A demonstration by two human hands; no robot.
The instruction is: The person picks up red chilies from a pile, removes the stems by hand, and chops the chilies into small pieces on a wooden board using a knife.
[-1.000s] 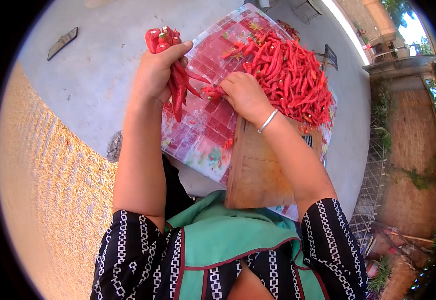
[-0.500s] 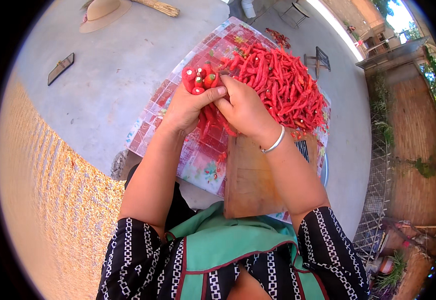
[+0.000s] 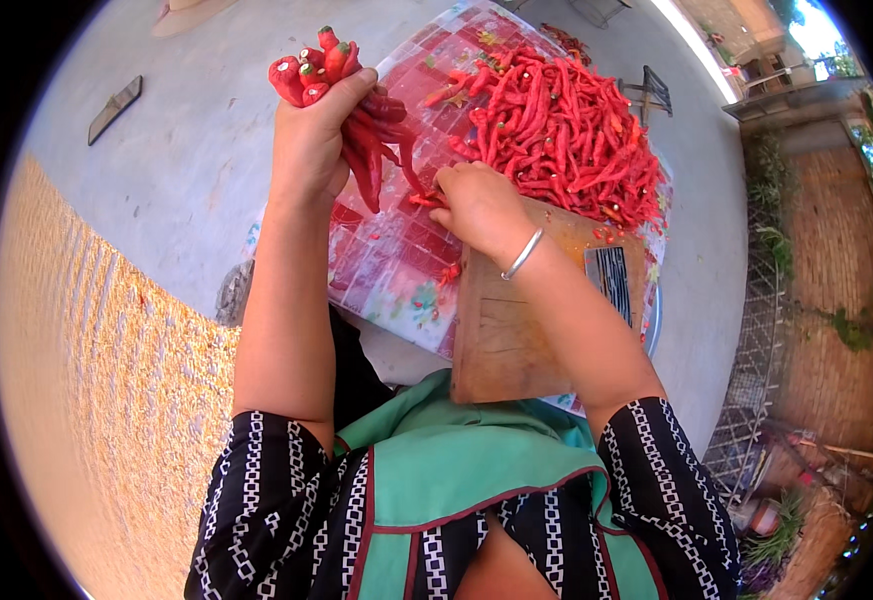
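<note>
A bunch of long red chili peppers (image 3: 364, 150) is gripped in my left hand (image 3: 308, 150), raised over the left edge of the table. Their stem ends stick up above the thumb, and the tips dangle to the right below it. Lower and to the right, my right hand (image 3: 481, 210), with a silver bangle at the wrist, has its fingers curled around a red chili pepper (image 3: 424, 200) whose end shows at the fingertips. Just beyond this hand lies a big heap of red chili peppers (image 3: 566, 130) on the table.
A patterned red and white cloth covers the low table (image 3: 381, 255). A wooden board (image 3: 511, 345) lies at its near side, with a dark striped piece (image 3: 608, 280) on it. Yellow grain (image 3: 146, 400) spreads over the floor at left, near a flat dark-edged object (image 3: 116, 108).
My hands have come apart. The left has moved up and left with the bunch of chili peppers, while the right has dropped slightly toward the tabletop. The view has shifted a little.
</note>
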